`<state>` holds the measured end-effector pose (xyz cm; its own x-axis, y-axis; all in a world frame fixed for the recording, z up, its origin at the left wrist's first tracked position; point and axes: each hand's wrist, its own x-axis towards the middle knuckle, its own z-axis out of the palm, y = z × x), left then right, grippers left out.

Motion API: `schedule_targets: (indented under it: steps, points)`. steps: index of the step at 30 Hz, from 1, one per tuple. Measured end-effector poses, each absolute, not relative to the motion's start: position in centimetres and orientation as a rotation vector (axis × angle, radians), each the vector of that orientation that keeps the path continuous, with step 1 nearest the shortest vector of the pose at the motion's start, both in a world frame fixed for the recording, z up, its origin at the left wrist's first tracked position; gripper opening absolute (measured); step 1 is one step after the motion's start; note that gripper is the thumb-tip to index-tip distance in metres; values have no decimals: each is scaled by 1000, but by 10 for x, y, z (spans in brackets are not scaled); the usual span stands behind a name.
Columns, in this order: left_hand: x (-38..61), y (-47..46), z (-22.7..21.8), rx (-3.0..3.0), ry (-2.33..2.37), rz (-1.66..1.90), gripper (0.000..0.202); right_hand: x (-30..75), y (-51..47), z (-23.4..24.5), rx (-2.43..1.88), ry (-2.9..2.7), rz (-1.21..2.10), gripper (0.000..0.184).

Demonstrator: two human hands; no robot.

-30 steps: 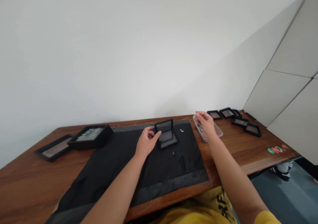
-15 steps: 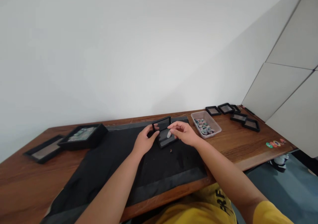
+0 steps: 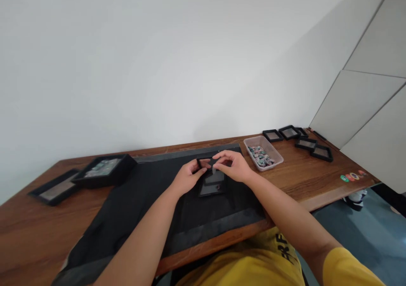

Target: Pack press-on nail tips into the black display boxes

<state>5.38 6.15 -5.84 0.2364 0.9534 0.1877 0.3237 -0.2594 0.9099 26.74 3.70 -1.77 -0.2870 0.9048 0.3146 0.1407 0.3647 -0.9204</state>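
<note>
We see the small black case [image 3: 212,183] on the dark mat [image 3: 142,210], mid-bench. Our left hand [image 3: 187,178] pinches its far-left edge, our right hand [image 3: 231,166] grips the far-right edge; both equally near.

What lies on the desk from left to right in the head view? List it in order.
Flat black frame → black tray → left hand → right hand → clear tub of small pieces → cluster of black frame boxes → coloured stickers.
</note>
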Motion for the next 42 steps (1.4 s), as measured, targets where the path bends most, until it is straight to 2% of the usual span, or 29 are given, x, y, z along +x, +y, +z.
schedule_targets:
  steps: [7,10,12,17,22,35,42]
  points:
    - [44,49,-43,1761,1333,1135,65,263,38,-23,-1002,-1625,1118,28]
    - [35,39,-31,1800,1514,1434,47,262,39,-22,-969,-1504,1210,35]
    - [38,30,-24,1916,1532,1532,46,262,39,-19,-911,-1414,1291,42]
    - [67,10,-16,2129,1399,1329,46,266,36,-8,-779,-1300,1475,53]
    - [78,6,-16,2081,1321,1335,59,265,31,-5,-733,-1315,1552,55]
    - [73,8,-14,2316,969,1536,29,266,31,-6,-721,-1305,1611,60]
    - [72,7,-12,2196,1034,1468,27,269,32,-3,-844,-1415,1517,52]
